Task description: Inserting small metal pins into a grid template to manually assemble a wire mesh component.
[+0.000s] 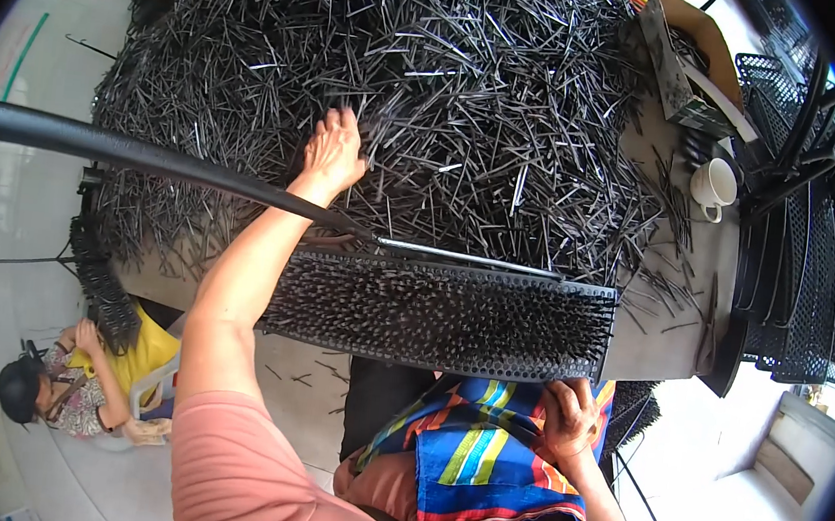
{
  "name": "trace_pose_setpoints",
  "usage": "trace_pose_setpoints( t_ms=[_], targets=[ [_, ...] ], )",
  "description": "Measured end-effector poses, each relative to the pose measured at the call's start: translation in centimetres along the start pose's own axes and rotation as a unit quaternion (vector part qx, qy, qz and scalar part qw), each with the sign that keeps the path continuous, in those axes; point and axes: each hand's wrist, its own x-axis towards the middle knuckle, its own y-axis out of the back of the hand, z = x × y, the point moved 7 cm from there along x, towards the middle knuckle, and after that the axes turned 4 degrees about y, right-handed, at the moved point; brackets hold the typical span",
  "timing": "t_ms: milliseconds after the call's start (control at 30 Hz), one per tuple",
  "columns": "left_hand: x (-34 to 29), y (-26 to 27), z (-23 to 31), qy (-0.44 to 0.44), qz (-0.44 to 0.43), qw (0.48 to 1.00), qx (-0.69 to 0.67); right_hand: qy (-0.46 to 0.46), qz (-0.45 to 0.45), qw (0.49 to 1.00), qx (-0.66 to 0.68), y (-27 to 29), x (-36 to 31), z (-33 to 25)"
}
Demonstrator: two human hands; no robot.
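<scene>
My left hand [334, 155] reaches over the panel onto a wide heap of thin black strips [492, 117]. Its fingers are bent forward and its thumb stands apart from them, so it looks open; the fingertips meet the strips. In front of me lies a long black perforated panel [443, 313], densely filled with upright black bristle-like strips. My right hand [571, 416] is at the panel's near edge, towards its right end. Its fingers are curled closed, and whatever they hold is hidden. Below that edge a striped blue, red and yellow cloth [484, 458] covers my lap.
A black bar [146, 154] crosses from the left, with a thin metal rod [468, 257] along the panel's far edge. A white mug [713, 187] and an open cardboard box [693, 66] stand right. Black perforated parts [799, 267] are stacked beyond. Another person [89, 380] sits at left.
</scene>
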Motion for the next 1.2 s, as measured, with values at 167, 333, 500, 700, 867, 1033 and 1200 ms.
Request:
trace_pose_setpoints(
  t_ms=[167,333,500,700,867,1033,1200],
  targets=[
    [0.6,-0.6,-1.6,0.028,-0.033,0.997,0.062,-0.003,0.007,1.0,-0.005,0.0,-0.1,0.2],
    [-1.0,-0.8,-5.1,0.017,-0.003,0.997,0.071,-0.004,0.023,1.0,-0.01,0.1,-0.1,0.3],
    [-2.7,1.1,-5.8,0.021,0.179,0.982,0.053,0.0,0.0,1.0,0.016,-0.1,-0.1,0.2],
    [-1.3,-3.0,-10.1,0.24,-0.2,0.947,-0.078,-0.003,0.003,1.0,0.012,-0.2,-0.4,0.3],
    [-0.8,-3.6,-8.3,0.222,-0.176,0.954,-0.099,-0.013,0.004,1.0,-0.005,-0.3,-0.5,0.3],
    [-2.3,-1.7,-6.5,0.262,-0.105,0.949,-0.137,-0.018,0.0,1.0,0.001,-0.2,-0.2,0.0],
    [-1.5,1.6,-9.3,0.295,0.122,0.867,-0.382,-0.022,-0.017,1.0,0.011,0.2,0.0,-0.2]
  ],
)
